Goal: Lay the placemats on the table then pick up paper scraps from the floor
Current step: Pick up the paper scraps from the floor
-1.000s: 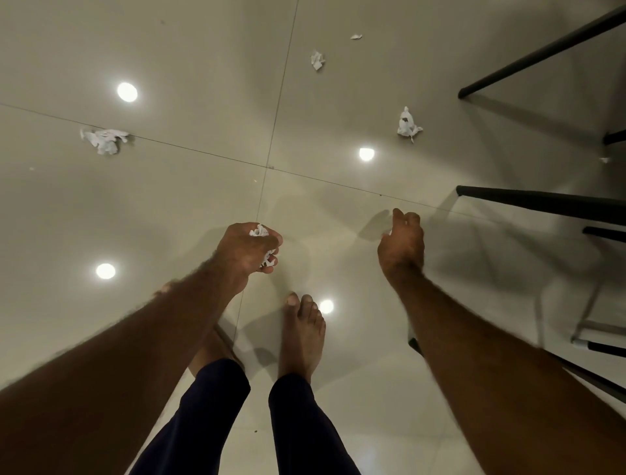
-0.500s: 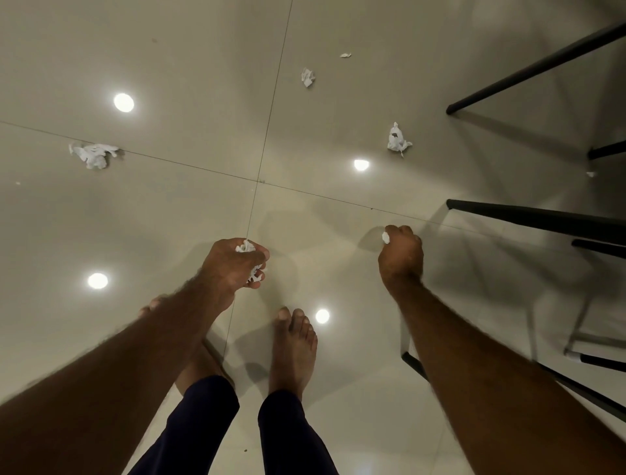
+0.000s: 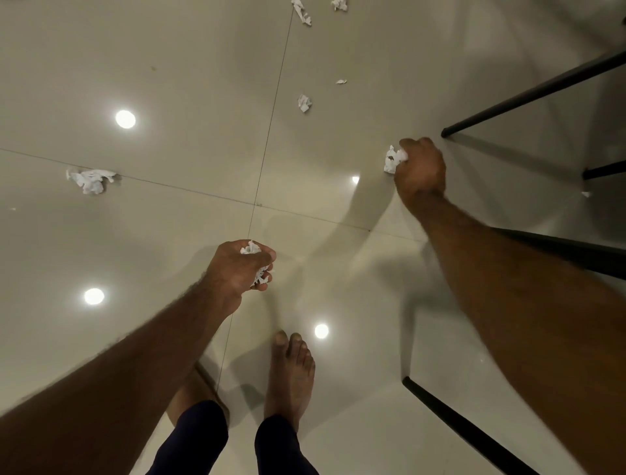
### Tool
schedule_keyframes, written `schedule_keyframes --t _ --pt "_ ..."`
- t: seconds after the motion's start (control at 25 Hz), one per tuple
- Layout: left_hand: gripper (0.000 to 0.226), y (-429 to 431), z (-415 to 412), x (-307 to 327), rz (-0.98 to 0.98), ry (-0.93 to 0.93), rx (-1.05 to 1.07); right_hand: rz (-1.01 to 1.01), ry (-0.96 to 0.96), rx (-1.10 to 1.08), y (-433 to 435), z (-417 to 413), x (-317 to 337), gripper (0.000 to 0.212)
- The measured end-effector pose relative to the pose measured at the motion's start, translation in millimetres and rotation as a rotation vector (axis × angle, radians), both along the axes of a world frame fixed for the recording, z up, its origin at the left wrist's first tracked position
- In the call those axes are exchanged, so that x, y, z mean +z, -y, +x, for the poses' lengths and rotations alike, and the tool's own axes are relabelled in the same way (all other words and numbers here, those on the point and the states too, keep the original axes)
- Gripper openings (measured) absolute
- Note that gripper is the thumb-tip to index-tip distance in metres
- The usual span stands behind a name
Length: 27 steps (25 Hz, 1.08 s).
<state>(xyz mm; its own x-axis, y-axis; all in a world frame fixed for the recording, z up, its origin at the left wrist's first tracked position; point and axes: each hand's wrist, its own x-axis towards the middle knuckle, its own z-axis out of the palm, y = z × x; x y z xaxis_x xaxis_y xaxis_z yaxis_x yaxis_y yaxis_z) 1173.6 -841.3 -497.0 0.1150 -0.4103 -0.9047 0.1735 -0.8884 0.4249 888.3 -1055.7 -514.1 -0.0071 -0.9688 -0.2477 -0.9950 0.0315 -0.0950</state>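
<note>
a crumpled white paper scrap (image 3: 393, 160) is gripped in the right hand (image 3: 421, 167), which reaches far forward; its fingers are curled tight round the paper so that only the left part sticks out, and whether the scrap touches the floor cannot be told. the left hand (image 3: 237, 269), nearer the body, is closed round a wad of scraps (image 3: 251, 249), with white bits poking out at the top of the fist and between the lower fingers. more paper lies loose on the floor (image 3: 169, 67): a large crumpled piece (image 3: 90, 179) far left on a grout line, a small ball (image 3: 304, 102) beyond the hands, a tiny flake (image 3: 341, 81) near it, a long twisted piece (image 3: 303, 13) and another bit (image 3: 339, 4) at the top edge, and a speck (image 3: 586, 194) near the right edge. the floor is glossy beige tile, with thin dark grout lines crossing at a joint (image 3: 255, 204) between the two hands, and round ceiling lights mirrored in it as bright spots (image 3: 125, 119). thin black furniture legs stand on the right: a slanted leg (image 3: 508, 105) ends just beside the right hand, a thick dark bar (image 3: 559, 251) runs behind the right forearm, and a lower leg (image 3: 464, 423) crosses the bottom right. a bare foot (image 3: 289, 376) and dark trouser legs (image 3: 281, 447) show at the bottom.
</note>
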Motion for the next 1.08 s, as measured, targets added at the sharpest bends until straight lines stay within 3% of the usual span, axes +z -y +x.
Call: schedule_keyframes --t 0.12,0.28,0.44,0.6,0.8,0.88,0.92,0.96,1.0,1.08 --pt "0.01 7 2 -3 -0.01 0.002 -0.006 0.047 -0.009 0.007 14 4 -10 0.031" --pt "0.01 10 12 -10 -0.01 0.031 -0.011 0.146 -0.02 0.02 3 14 -19 0.044" --pt "0.008 9 16 -13 0.004 0.039 -0.012 0.101 -0.08 0.104 0 13 -26 0.032" --pt "0.011 10 13 -9 0.005 0.026 -0.007 0.075 -0.007 0.058 -2 11 -32 0.026" --pt "0.004 26 12 12 -0.023 -0.053 0.098 -0.012 0.29 -0.036 -27 46 -6 0.029" --pt "0.003 34 13 28 -0.042 -0.109 0.167 0.019 0.485 -0.199 -45 72 13 0.016" --pt "0.004 38 14 36 -0.052 -0.132 0.193 0.034 0.607 -0.308 -53 87 22 0.023" --pt "0.005 41 16 45 -0.06 -0.147 0.215 0.045 0.705 -0.392 -62 104 33 0.045" --pt "0.006 43 19 55 -0.063 -0.156 0.241 0.067 0.783 -0.425 -74 124 48 0.061" --pt "0.008 49 28 76 -0.064 -0.165 0.306 0.109 0.886 -0.381 -98 167 84 0.074"
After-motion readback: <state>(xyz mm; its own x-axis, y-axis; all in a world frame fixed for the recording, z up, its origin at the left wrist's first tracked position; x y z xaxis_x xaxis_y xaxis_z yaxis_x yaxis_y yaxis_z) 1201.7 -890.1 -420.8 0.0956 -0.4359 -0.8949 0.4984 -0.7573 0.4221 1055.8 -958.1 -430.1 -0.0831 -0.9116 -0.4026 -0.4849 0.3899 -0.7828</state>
